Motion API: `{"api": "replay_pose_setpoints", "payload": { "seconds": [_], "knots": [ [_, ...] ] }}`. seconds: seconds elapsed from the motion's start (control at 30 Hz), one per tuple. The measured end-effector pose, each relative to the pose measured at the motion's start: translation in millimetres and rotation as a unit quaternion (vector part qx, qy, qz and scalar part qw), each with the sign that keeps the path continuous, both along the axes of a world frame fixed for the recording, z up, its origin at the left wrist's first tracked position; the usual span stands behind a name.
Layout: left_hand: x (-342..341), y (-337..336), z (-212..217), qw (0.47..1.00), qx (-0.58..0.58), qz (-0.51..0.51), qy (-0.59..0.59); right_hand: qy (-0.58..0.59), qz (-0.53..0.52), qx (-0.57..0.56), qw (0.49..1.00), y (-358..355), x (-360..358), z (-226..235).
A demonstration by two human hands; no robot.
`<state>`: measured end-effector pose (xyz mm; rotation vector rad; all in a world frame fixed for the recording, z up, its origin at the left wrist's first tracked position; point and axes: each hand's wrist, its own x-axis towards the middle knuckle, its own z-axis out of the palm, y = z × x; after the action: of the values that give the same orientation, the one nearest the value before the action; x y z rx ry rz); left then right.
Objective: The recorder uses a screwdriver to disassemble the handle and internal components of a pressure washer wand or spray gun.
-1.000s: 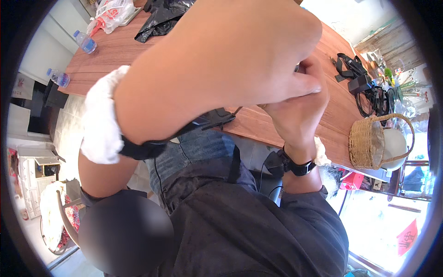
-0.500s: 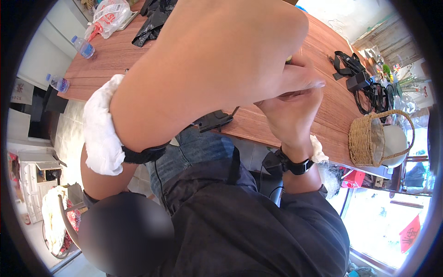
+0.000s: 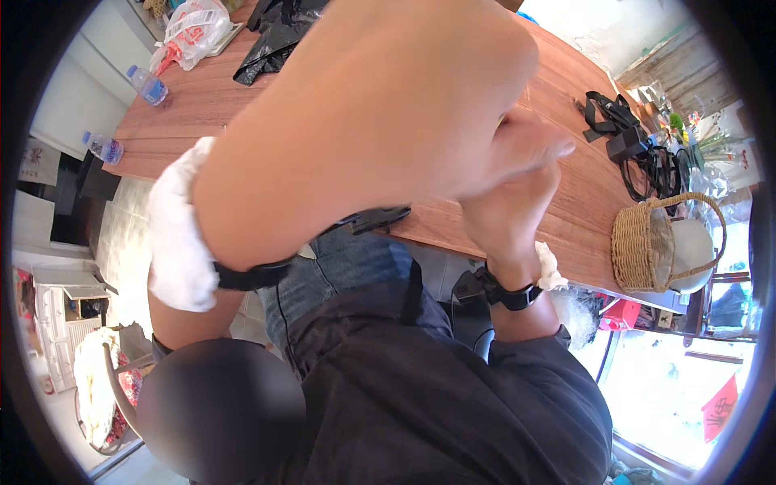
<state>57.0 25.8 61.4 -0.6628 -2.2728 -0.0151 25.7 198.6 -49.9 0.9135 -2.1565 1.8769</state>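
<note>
My left hand (image 3: 461, 89) is raised close in front of me and fills the upper middle of the view. Its fingers are curled closed, with one digit stretched over the top of my right hand (image 3: 503, 212). The two hands meet above the wooden table (image 3: 558, 212). Whatever lies between them is hidden, and the fingers of my right hand are out of sight behind the left. White cloth (image 3: 179, 234) and a black band (image 3: 255, 275) wrap my left wrist. On my right wrist sits a black strap (image 3: 519, 297) with a small black device.
A wicker basket (image 3: 638, 246) stands at the table's right edge, near black straps and cables (image 3: 626, 137). Two water bottles (image 3: 149, 87) stand at the left. A white plastic bag (image 3: 194, 32) and a black bag (image 3: 271, 52) lie at the far side.
My hands have shifted slightly against each other, and the right one has tilted a little left. A small yellow-green bit between the fingers earlier hardly shows now.
</note>
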Motion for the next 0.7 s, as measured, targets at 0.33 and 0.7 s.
{"api": "replay_pose_setpoints", "payload": {
  "seconds": [0.33,0.7],
  "knots": [
    [9.7,-4.7,6.8,0.984,0.098,-0.097,-0.112,0.006,0.086,-0.061,0.994,-6.2,5.2,9.2],
    [9.9,-11.9,15.7,0.987,-0.016,-0.128,-0.095,0.006,0.142,-0.048,0.989,-2.3,1.5,6.3]
  ]
}}
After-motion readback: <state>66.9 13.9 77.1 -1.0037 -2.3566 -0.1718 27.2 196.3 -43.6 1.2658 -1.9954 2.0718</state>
